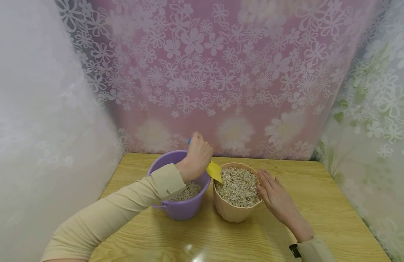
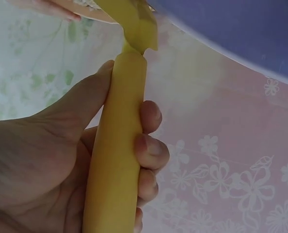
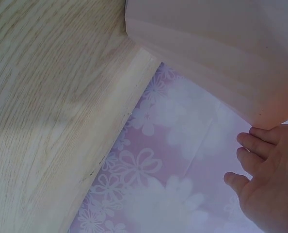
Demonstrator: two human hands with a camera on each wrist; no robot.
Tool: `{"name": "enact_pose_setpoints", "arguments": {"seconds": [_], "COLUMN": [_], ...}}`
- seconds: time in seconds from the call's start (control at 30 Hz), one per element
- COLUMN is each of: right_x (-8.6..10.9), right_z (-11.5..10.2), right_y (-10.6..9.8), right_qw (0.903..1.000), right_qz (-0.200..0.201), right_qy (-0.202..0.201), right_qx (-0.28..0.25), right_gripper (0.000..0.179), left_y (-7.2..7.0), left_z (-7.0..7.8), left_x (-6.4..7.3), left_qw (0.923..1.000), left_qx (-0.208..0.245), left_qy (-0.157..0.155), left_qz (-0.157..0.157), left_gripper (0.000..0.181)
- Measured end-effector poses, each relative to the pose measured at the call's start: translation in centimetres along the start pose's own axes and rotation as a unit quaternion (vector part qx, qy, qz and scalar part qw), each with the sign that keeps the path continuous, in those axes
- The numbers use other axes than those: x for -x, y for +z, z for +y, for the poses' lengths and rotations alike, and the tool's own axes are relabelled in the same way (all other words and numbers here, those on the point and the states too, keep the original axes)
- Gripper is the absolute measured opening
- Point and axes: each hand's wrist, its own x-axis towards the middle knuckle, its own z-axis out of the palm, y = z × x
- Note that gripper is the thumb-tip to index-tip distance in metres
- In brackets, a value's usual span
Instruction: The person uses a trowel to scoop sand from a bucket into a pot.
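My left hand [image 1: 199, 156] grips the yellow handle of a small trowel [image 2: 116, 145], fingers and thumb wrapped round it. The trowel's yellow blade [image 1: 215, 171] tips down over the left rim of a peach-coloured pot [image 1: 232, 214], its tip at the pale grainy material [image 1: 239, 187] that fills the pot nearly to the top. At the pot's right rim rests my right hand [image 1: 280, 202], fingers extended; its fingertips meet the pot's side in the right wrist view. My left forearm reaches across a purple bucket [image 1: 183, 211], which holds more grainy material [image 1: 188, 192] low inside.
Bucket and pot stand side by side on a wooden table [image 1: 293, 182]. Behind the table's back edge hangs a pink flowered curtain [image 1: 202, 91], with pale sheets at the left and right. A dark band [image 1: 295, 251] circles my right wrist.
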Motion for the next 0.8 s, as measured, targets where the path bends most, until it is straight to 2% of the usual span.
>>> {"name": "enact_pose_setpoints", "arguments": {"seconds": [0.13, 0.27, 0.33, 0.43, 0.53, 0.63, 0.7, 0.8], "right_x": [0.0, 0.0, -0.1, -0.2, -0.3, -0.4, -0.5, -1.0], "right_z": [0.0, 0.0, 0.0, 0.0, 0.0, -0.1, -0.5, -1.6], "right_y": [0.0, 0.0, 0.0, -0.1, -0.1, -0.2, -0.4, -0.7], "right_qw": [1.0, 1.0, 1.0, 1.0, 1.0, 1.0, 0.9999, 0.9996], "right_qz": [-0.002, -0.002, -0.001, 0.0, -0.003, -0.004, -0.004, -0.005], "right_qy": [0.0, 0.001, 0.001, 0.001, 0.001, -0.001, -0.006, -0.022], "right_qx": [0.004, 0.007, 0.007, 0.009, 0.009, 0.007, 0.011, 0.019], "right_gripper": [0.059, 0.059, 0.059, 0.058, 0.06, 0.062, 0.064, 0.066], "left_y": [-0.1, 0.0, 0.2, 0.9, 2.4, 4.5, 6.0, 7.9], "left_z": [-0.1, -0.3, -0.7, -1.6, -2.6, -3.4, -3.9, -4.4], "left_x": [0.9, 1.5, 1.5, 1.5, 1.6, 2.2, 2.8, 3.7], "left_qw": [0.9997, 0.9993, 0.9988, 0.995, 0.9829, 0.9689, 0.9628, 0.9591], "left_qx": [-0.013, -0.011, 0.007, 0.063, 0.135, 0.191, 0.206, 0.203], "left_qy": [0.016, 0.013, 0.0, -0.03, -0.065, -0.083, -0.093, -0.112], "left_qz": [0.015, 0.033, 0.047, 0.071, 0.107, 0.134, 0.149, 0.163], "left_gripper": [0.026, 0.029, 0.031, 0.042, 0.055, 0.058, 0.06, 0.061]}}
